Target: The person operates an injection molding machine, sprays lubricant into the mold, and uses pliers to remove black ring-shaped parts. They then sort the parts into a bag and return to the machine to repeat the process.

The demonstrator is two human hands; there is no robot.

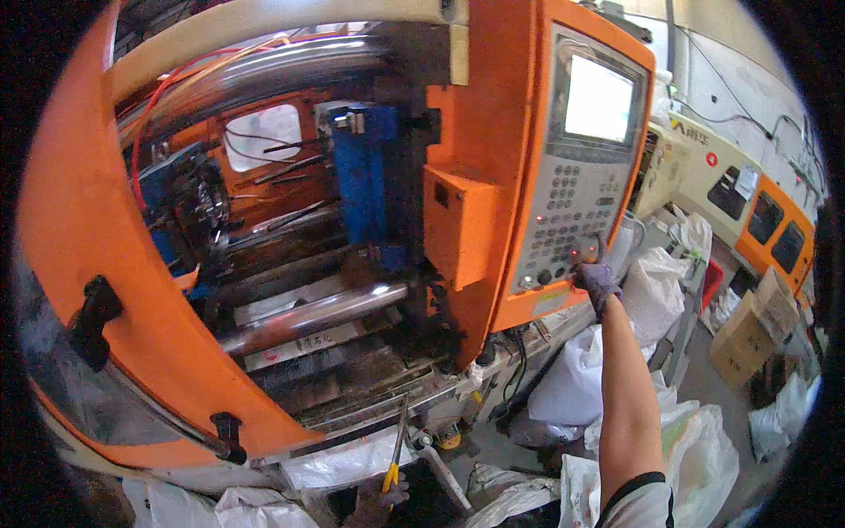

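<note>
My right hand (597, 285), in a dark glove, is raised to the lower right of the control panel (540, 237) of an orange injection moulding machine. Its fingers are at the panel's keys beside small red lights; their exact pose is hard to make out. Low in the picture, my left hand (379, 499), also gloved, grips long-nosed pliers (395, 462) by yellow handles, with the slim jaws pointing up. Behind the open orange safety door (86, 218), a blue mould half (360, 175) stands on the right of the mould space. Another mould part (198, 198) sits at the left.
A steel tie bar (323, 313) crosses the lower mould space. The door carries a long handle bar (158, 406). White sacks (568, 383) stand below the panel, and plastic bags lie near my legs. Cardboard boxes (752, 336) and another machine (719, 171) are at the right.
</note>
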